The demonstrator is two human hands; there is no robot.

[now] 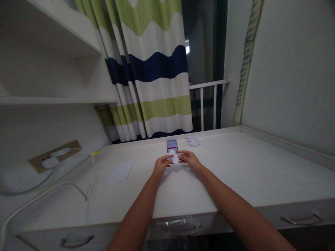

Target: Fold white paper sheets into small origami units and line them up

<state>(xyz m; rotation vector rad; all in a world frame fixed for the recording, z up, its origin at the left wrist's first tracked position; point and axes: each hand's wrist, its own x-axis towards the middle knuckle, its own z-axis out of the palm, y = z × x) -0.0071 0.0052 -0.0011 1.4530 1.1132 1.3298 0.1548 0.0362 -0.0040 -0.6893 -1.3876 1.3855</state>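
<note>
A small folded piece of white paper [174,157] is held up between my two hands, a little above the desk. My left hand [161,165] pinches its left side between thumb and fingers. On the opposite side, the thumb and fingers of my right hand [190,159] grip the paper's right edge. Just beyond the paper lies a phone [172,145] with its screen lit; the paper and fingers cover its near end. To the right of the phone sits a small heap of white folded paper pieces [193,141], too blurred to tell apart.
Flat white sheets [121,172] lie on the desk [251,167] to the left. White cables run from plugs in a wall socket [54,157] across the desk's left side. A shelf [57,100] juts out at upper left. A striped curtain [162,87] hangs behind.
</note>
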